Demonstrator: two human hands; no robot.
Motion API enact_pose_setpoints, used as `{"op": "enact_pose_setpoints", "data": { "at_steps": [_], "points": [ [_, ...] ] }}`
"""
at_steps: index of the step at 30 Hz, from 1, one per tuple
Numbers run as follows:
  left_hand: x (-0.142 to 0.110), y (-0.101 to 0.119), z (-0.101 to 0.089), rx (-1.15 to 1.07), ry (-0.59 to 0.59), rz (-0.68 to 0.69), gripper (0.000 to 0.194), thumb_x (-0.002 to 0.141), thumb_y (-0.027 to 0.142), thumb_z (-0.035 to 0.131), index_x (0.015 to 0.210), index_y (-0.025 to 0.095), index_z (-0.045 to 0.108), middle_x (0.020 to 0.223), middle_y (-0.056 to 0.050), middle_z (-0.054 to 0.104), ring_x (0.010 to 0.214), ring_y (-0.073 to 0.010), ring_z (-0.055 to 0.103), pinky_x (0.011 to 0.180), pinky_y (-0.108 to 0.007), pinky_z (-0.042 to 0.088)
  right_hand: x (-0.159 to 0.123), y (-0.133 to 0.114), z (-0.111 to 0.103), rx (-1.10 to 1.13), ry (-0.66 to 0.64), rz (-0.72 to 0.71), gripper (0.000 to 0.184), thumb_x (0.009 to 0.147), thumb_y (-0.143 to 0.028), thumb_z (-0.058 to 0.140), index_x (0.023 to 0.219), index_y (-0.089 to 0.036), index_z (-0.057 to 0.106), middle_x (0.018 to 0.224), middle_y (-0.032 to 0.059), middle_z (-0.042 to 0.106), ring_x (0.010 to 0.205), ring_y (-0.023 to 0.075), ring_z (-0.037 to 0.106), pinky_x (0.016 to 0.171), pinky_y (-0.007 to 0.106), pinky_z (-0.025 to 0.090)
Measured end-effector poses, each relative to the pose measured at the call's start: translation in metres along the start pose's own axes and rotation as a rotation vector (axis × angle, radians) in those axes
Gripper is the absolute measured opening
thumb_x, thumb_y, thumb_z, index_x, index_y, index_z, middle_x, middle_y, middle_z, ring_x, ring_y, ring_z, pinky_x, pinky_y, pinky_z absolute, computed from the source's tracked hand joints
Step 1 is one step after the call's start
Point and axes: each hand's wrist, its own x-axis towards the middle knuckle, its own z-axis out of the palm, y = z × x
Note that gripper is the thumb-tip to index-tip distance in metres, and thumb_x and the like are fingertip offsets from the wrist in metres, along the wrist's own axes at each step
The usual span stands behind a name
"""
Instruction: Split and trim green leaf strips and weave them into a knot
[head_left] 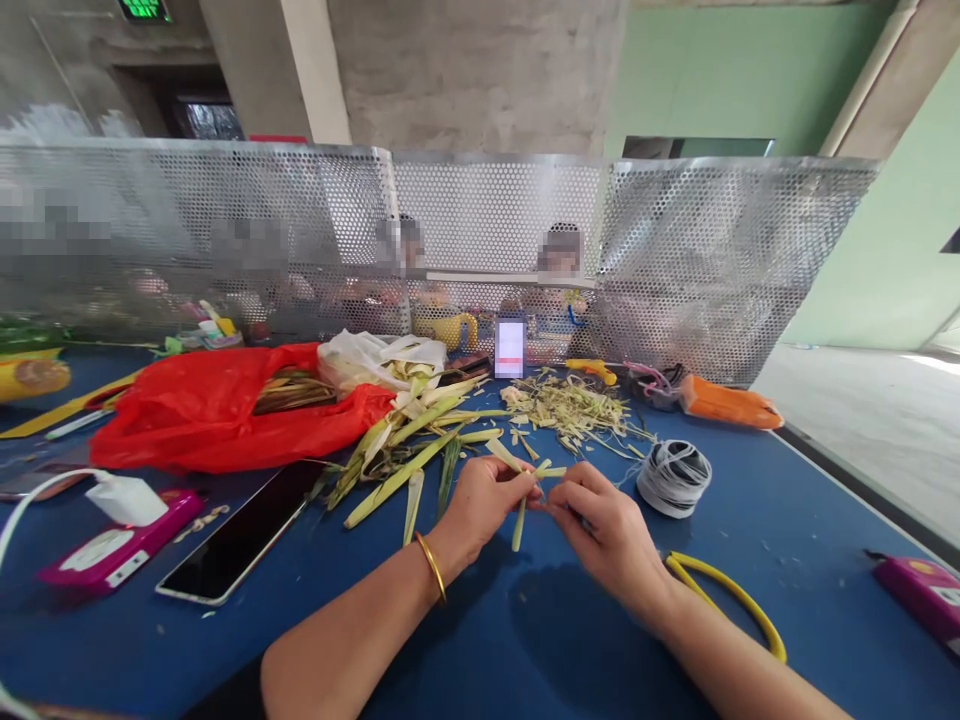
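Above the front middle of the blue table, my left hand [491, 500] is closed, pinching several crossed strips of pale green husk [517, 525] between thumb and fingers. The strips stick out above, below and to the right of the fingertips. Close beside it, my right hand [600, 525] is closed in a pinch, apparently on a thin thread at the crossing; its fingertips partly hide the thread. To the right stands a ball of grey-white thread [673, 480], with a fine strand leading toward my right hand. Longer husk leaves [405, 480] lie just left of my hands.
Husk shreds [574, 410] are heaped behind my hands, near an upright lit phone [510, 348]. Left are a red plastic bag [202, 410], a dark phone [244, 535] and a purple power strip [124, 545]. A yellow loop [739, 595] lies right. A perforated metal screen [495, 215] stands behind.
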Motion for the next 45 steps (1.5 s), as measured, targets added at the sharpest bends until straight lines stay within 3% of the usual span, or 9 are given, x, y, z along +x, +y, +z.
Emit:
{"op": "enact_pose_setpoints", "data": {
  "at_steps": [3, 11, 17, 24, 27, 31, 37, 40, 45],
  "points": [
    [0.001, -0.004, 0.0, -0.029, -0.009, 0.004, 0.002, 0.064, 0.017, 0.065, 0.063, 0.016, 0.066, 0.057, 0.002, 0.064, 0.055, -0.012, 0.06, 0.056, -0.021, 0.046, -0.001, -0.004, -0.002, 0.001, -0.022, -0.181, 0.016, 0.095, -0.018, 0.043, 0.088, -0.021, 0.058, 0.103, 0.0087, 0.06, 0.09, 0.0162, 0.06, 0.077, 0.027, 0.046],
    [0.002, -0.009, 0.001, 0.114, -0.072, 0.031, 0.013, 0.064, 0.027, 0.065, 0.066, 0.015, 0.068, 0.061, 0.0, 0.065, 0.058, -0.0135, 0.058, 0.055, -0.022, 0.042, 0.0, -0.011, -0.005, -0.024, -0.232, -0.268, 0.019, 0.095, -0.014, 0.036, 0.082, -0.02, 0.05, 0.078, 0.0043, 0.057, 0.071, 0.0153, 0.051, 0.065, 0.028, 0.042],
    [-0.005, -0.004, -0.004, 0.443, -0.189, 0.066, 0.009, 0.068, 0.025, 0.062, 0.071, 0.016, 0.064, 0.063, -0.002, 0.069, 0.062, -0.0174, 0.065, 0.055, -0.023, 0.044, 0.011, -0.004, -0.021, 0.449, -0.179, 0.112, 0.021, 0.094, -0.033, 0.05, 0.08, -0.018, 0.057, 0.079, 0.0029, 0.062, 0.065, 0.0124, 0.055, 0.063, 0.026, 0.044],
    [-0.018, 0.006, 0.002, 0.202, -0.5, 0.049, 0.008, 0.068, 0.018, 0.064, 0.074, 0.017, 0.058, 0.065, 0.0, 0.068, 0.059, -0.0131, 0.064, 0.058, -0.022, 0.048, 0.02, 0.022, -0.017, 0.576, -0.081, 0.438, 0.03, 0.079, -0.046, 0.063, 0.071, -0.017, 0.058, 0.062, -0.001, 0.056, 0.055, 0.0107, 0.047, 0.056, 0.025, 0.037],
    [-0.016, 0.01, 0.002, 0.122, -0.4, 0.109, 0.008, 0.071, 0.019, 0.063, 0.078, 0.016, 0.06, 0.066, -0.001, 0.069, 0.062, -0.0131, 0.065, 0.064, -0.024, 0.05, 0.017, 0.03, -0.008, 0.536, -0.158, 0.537, 0.031, 0.075, -0.046, 0.062, 0.067, -0.018, 0.053, 0.059, -0.0015, 0.056, 0.05, 0.0104, 0.047, 0.051, 0.024, 0.035],
    [-0.003, 0.005, -0.006, 0.17, -0.091, 0.131, 0.014, 0.073, 0.021, 0.062, 0.085, 0.016, 0.065, 0.07, -0.002, 0.07, 0.067, -0.016, 0.068, 0.067, -0.026, 0.052, 0.011, 0.024, -0.002, 0.456, -0.234, 0.524, 0.026, 0.075, -0.038, 0.062, 0.063, -0.018, 0.051, 0.054, -0.0046, 0.049, 0.048, 0.0091, 0.041, 0.049, 0.023, 0.03],
    [0.001, -0.001, -0.011, 0.62, 0.069, 0.299, 0.014, 0.075, 0.022, 0.058, 0.079, 0.019, 0.071, 0.07, -0.003, 0.07, 0.067, -0.0174, 0.065, 0.061, -0.025, 0.046, 0.002, -0.008, -0.007, 0.051, -0.236, 0.006, 0.019, 0.09, -0.021, 0.046, 0.073, -0.02, 0.051, 0.066, -0.0022, 0.051, 0.061, 0.0116, 0.042, 0.059, 0.024, 0.031],
    [-0.007, 0.002, -0.008, 0.836, -0.067, 0.376, 0.015, 0.075, 0.021, 0.056, 0.072, 0.02, 0.071, 0.064, -0.001, 0.068, 0.061, -0.0159, 0.06, 0.055, -0.023, 0.037, 0.003, -0.014, -0.012, -0.004, -0.201, -0.117, 0.02, 0.094, -0.022, 0.041, 0.076, -0.02, 0.052, 0.07, 0.0005, 0.054, 0.064, 0.013, 0.046, 0.062, 0.025, 0.033],
    [-0.015, 0.009, -0.006, 0.738, -0.402, 0.348, 0.014, 0.073, 0.017, 0.056, 0.071, 0.018, 0.07, 0.065, -0.001, 0.069, 0.061, -0.0143, 0.061, 0.056, -0.021, 0.039, 0.012, 0.004, -0.02, 0.205, -0.102, 0.167, 0.026, 0.089, -0.034, 0.05, 0.068, -0.02, 0.048, 0.061, -0.0032, 0.044, 0.059, 0.0116, 0.039, 0.055, 0.024, 0.031]
  ]
}}
